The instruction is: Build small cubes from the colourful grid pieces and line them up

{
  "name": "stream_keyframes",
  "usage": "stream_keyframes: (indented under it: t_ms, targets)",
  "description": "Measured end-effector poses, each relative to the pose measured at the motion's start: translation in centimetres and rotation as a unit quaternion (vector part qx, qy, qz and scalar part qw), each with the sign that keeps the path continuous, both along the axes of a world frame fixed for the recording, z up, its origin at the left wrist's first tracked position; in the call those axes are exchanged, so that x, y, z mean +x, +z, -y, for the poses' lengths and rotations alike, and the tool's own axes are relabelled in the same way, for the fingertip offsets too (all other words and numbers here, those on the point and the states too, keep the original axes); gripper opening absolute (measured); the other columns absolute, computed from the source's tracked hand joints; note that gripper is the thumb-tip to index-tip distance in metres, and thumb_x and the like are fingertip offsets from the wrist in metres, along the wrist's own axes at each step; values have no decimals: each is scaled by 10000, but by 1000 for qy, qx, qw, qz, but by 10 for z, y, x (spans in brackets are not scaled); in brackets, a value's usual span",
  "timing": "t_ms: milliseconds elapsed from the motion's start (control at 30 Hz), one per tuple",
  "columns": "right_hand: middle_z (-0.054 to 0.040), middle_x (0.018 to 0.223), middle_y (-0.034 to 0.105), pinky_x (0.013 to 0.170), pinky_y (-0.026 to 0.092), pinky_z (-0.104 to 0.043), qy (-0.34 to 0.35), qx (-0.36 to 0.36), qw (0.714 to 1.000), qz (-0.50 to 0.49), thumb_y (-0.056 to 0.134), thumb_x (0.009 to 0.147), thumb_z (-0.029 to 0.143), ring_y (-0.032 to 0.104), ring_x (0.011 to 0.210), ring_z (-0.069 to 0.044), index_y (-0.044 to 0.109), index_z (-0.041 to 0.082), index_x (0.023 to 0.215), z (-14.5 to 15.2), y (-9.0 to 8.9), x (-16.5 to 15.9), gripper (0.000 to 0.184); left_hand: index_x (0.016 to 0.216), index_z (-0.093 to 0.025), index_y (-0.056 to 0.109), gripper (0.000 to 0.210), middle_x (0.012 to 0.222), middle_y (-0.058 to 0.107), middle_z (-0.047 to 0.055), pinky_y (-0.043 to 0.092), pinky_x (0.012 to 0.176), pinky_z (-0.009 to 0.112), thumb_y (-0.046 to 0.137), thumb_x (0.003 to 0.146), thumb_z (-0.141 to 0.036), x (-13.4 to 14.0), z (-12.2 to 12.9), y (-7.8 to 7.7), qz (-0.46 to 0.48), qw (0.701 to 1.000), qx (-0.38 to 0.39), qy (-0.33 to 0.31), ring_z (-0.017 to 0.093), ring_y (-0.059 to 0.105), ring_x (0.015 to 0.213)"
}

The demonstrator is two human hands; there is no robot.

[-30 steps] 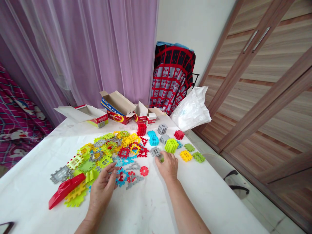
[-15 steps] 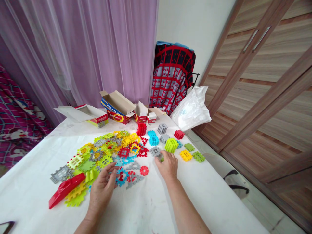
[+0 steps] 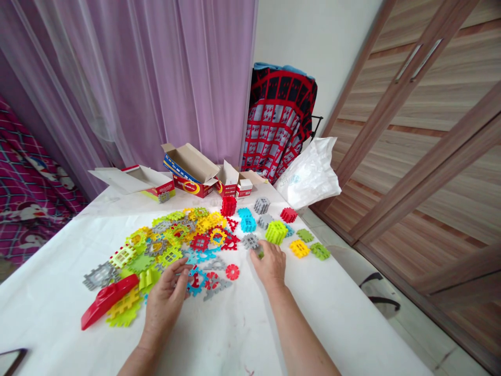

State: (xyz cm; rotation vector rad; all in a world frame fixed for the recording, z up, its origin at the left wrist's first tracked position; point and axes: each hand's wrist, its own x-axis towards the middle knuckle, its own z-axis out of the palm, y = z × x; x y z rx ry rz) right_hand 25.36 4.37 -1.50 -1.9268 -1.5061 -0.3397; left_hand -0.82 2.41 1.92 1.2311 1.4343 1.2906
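My right hand (image 3: 271, 265) is low over the table beside a grey notched block (image 3: 250, 241). Its thumb and fingers close around a small green notched piece (image 3: 260, 255), mostly hidden by the hand. My left hand (image 3: 170, 284) is at the near edge of a pile of coloured plastic interlocking pieces (image 3: 171, 256), its thumb apart from the loosely bent fingers and nothing clear in them. Blue gear-like pieces (image 3: 200, 282) and a red flower-shaped disc (image 3: 232, 272) lie between the hands. Beyond my right hand stands a bright green stack of pieces (image 3: 276, 232).
Red (image 3: 229, 206), blue (image 3: 248, 223) and grey stacks (image 3: 262, 204) stand farther back; yellow squares (image 3: 299, 248) sit on the right. A red boat-shaped piece (image 3: 109, 302) lies at left. Opened boxes (image 3: 193, 186) and a white plastic bag (image 3: 311, 175) line the back.
The view has shifted very slightly. Both hands keep nearly the same place and pose, and the pieces on the table lie as before.
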Motion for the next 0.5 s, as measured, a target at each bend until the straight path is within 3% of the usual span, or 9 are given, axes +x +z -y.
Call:
stream_keyframes:
  t_ms: [500]
  targets:
    - [-49,935,719,735,322,-294,3,9,1000,-10,647,788,289,585,909,-211,678,206,960,-3,-3,1,194,1098,-188,639,646,918,741,92,528,445,244,617,689,-689,-2,-1,-4,-14,1000,15,-7,185,675,661]
